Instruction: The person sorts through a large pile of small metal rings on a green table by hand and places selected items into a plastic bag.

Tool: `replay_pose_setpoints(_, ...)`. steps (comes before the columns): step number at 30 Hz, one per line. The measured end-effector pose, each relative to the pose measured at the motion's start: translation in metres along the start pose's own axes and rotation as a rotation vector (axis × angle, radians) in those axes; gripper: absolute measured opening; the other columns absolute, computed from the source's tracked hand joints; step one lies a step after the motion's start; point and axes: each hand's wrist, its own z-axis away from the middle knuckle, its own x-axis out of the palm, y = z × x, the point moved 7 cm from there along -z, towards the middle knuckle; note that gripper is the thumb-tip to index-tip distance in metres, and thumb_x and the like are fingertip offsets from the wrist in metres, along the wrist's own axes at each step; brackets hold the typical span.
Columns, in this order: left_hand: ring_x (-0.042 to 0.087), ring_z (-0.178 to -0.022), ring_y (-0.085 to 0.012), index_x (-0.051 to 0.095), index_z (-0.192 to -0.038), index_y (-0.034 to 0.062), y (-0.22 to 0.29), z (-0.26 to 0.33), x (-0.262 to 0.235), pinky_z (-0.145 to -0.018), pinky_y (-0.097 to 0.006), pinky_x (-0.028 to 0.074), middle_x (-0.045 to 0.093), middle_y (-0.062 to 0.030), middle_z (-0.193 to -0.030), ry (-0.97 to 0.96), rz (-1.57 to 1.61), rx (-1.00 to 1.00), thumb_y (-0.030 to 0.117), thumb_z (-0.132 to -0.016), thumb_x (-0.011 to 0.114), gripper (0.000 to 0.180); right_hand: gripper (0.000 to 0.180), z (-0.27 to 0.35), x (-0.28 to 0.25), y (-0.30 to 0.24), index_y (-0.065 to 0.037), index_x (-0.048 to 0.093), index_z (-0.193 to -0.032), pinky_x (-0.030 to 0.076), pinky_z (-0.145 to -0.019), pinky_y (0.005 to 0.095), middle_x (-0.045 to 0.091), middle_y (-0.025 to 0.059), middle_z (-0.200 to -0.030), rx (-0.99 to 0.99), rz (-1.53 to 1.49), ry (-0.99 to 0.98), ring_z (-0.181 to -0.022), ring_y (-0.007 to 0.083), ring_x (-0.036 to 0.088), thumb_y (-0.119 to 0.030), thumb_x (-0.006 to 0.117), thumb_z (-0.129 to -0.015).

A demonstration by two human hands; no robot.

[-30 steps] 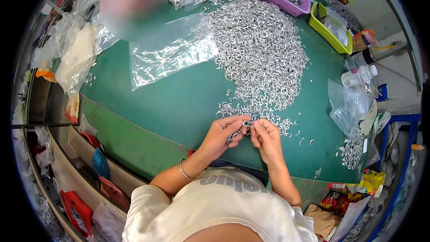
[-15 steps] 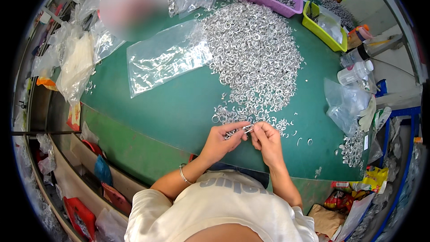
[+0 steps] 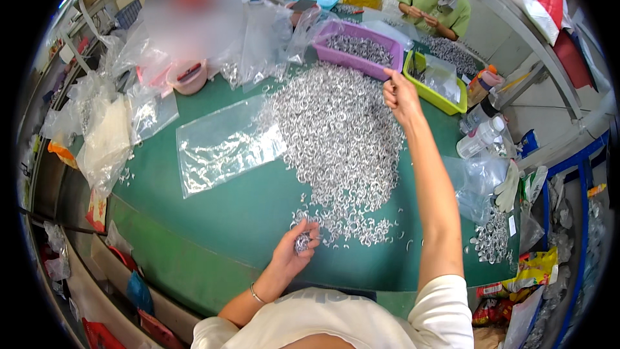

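My left hand is curled round a small clutch of silvery metal rings, near the front of the table. My right arm reaches far forward, and my right hand is closed at the right end of a purple basket, which holds many similar small metal pieces. Whatever its fingers pinch, if anything, is too small to make out. Between the hands spreads a big heap of shiny curved metal pieces, thinning toward me. A flat clear plastic bag lies left of the heap, touching its edge.
A lime-green basket stands beside the purple one. Bottles and a smaller metal pile line the right side. Crumpled plastic bags and a pink bowl are at left. Across the table sits a person in green.
My hands were together over the near edge of the heap, fingering a metal ring. Now the right has reached forward to the purple basket; the left has drawn away, still holding rings. The view has tilted up.
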Motion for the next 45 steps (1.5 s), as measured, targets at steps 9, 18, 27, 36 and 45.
replay_pose_setpoints(9, 0.053, -0.076, -0.0175, 0.051, -0.101, -0.0001, 0.015, -0.013, -0.005, -0.049, -0.021, 0.044, 0.051, -0.0062, -0.08, -0.122, 0.321, 0.054, 0.021, -0.092, 0.05, 0.023, 0.025, 0.158, 0.081, 0.104, -0.003, 0.049, -0.112, 0.032, -0.048, 0.0217, 0.047, 0.0011, -0.08, 0.457, -0.161, -0.284, -0.061, 0.0084, 0.042, -0.021, 0.04, -0.097)
replay_pose_setpoints(18, 0.055, -0.103, -0.021, 0.056, -0.103, 0.0024, 0.002, -0.018, 0.011, -0.09, -0.034, 0.043, 0.059, -0.0089, -0.099, 0.012, 0.242, 0.149, 0.02, -0.093, 0.046, 0.023, 0.044, 0.253, 0.113, 0.103, 0.001, 0.035, -0.128, 0.037, -0.081, 0.028, 0.043, 0.0077, -0.094, -0.074, 0.347, -0.248, -0.093, 0.0169, 0.044, -0.022, 0.046, -0.092)
replay_pose_setpoints(27, 0.055, -0.075, -0.0141, 0.057, -0.085, 0.0064, 0.007, -0.02, 0.007, -0.064, -0.028, 0.047, 0.055, -0.0021, -0.073, 0.101, 0.324, 0.244, 0.022, -0.088, 0.056, 0.015, 0.024, 0.245, 0.124, 0.089, 0.002, 0.055, -0.106, 0.042, -0.071, 0.0346, 0.056, 0.0112, -0.085, -0.421, 0.735, -0.153, -0.078, 0.0251, 0.052, -0.002, 0.053, -0.083)
replay_pose_setpoints(36, 0.052, -0.07, -0.0137, 0.056, -0.084, 0.0033, 0.046, -0.007, -0.021, -0.047, -0.019, 0.04, 0.051, -0.0029, -0.068, -0.03, 0.39, 0.346, 0.015, -0.086, 0.061, 0.013, 0.036, 0.115, 0.178, 0.14, 0.002, 0.053, -0.107, 0.036, -0.083, 0.0405, 0.063, 0.0145, -0.092, -0.444, 1.307, -0.106, -0.093, 0.0287, 0.053, -0.014, 0.065, -0.076)
replay_pose_setpoints(45, 0.05, -0.067, -0.0124, 0.056, -0.087, 0.004, 0.065, 0.021, -0.037, -0.044, -0.018, 0.038, 0.05, -0.0013, -0.064, 0.071, 0.387, 0.38, 0.017, -0.086, 0.061, 0.014, 0.021, 0.106, 0.2, 0.142, 0.002, 0.061, -0.09, 0.039, -0.074, 0.0375, 0.061, 0.0127, -0.075, -0.406, 1.058, -0.14, -0.08, 0.0275, 0.055, -0.006, 0.067, -0.071)
